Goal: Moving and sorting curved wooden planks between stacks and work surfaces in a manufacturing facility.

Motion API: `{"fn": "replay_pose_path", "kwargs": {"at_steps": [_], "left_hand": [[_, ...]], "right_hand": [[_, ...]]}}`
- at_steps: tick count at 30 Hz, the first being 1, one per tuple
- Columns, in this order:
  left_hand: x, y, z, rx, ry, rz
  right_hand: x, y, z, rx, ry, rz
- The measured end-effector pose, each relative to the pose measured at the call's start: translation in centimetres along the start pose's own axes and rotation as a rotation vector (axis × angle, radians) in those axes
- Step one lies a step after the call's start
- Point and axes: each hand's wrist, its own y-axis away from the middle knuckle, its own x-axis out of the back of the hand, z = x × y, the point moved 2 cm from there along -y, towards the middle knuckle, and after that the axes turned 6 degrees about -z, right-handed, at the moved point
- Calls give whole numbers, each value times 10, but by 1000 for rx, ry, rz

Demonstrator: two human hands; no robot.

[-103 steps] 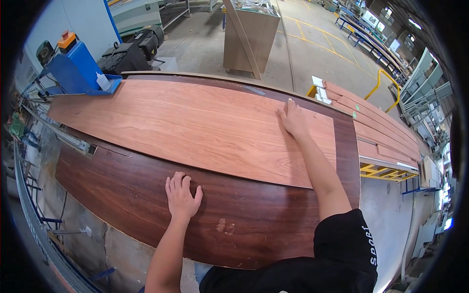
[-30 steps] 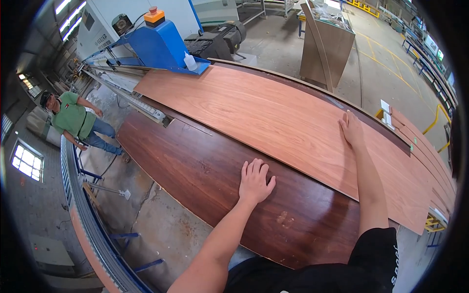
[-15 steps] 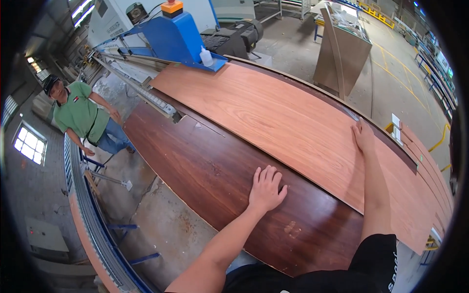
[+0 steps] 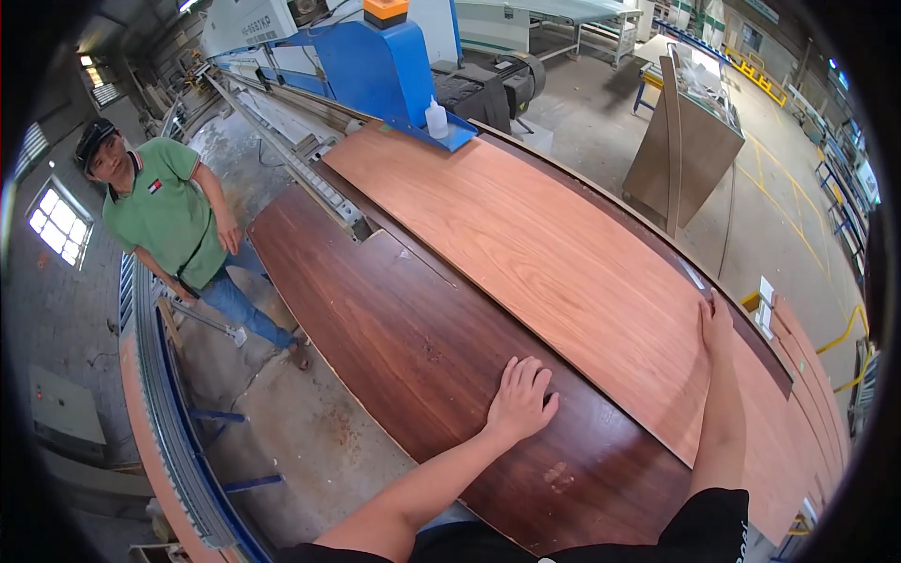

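Note:
My left hand [image 4: 524,399] rests palm down on a dark brown wood-grain board [image 4: 375,310], its fingers lightly spread. Alongside lies a lighter reddish wood panel [image 4: 526,253], longer and set a little higher. My right hand [image 4: 716,324] reaches across this panel and lies at its far edge, fingers stretched out, thumb side partly hidden. A darker strip of board runs beyond that edge, with a thin pale flat piece [image 4: 693,274] on it just past my right fingertips.
A blue machine housing [image 4: 375,70] with an orange top stands over the panel's far end, holding a white squeeze bottle [image 4: 435,120]. At left, a person in a green shirt [image 4: 174,202] stands by a blue rail [image 4: 164,394]. A brown cabinet [image 4: 680,155] stands far right.
The view has shifted, so the machine sits further right. The person in green has come nearer the dark board. Both my hands stay on the boards in much the same places.

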Motion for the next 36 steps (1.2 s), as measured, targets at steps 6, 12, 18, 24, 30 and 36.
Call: {"fn": "replay_pose_path", "kwargs": {"at_steps": [6,12,18,24,30,36], "left_hand": [[-2,0,5,9,-29,42],[-16,2,7,278,-4,-2],[-58,-37,43,693,658,296],[-28,-61,29,1201,1514,480],[-23,-63,14,1300,1305,239],[-35,-34,1,1270,1122,289]], "right_hand": [[2,-1,4,43,-10,62],[6,9,17,96,-70,51],[11,18,9,31,-146,-58],[8,22,40,128,-149,61],[9,26,35,77,-193,40],[20,44,17,-15,-236,-55]]}}
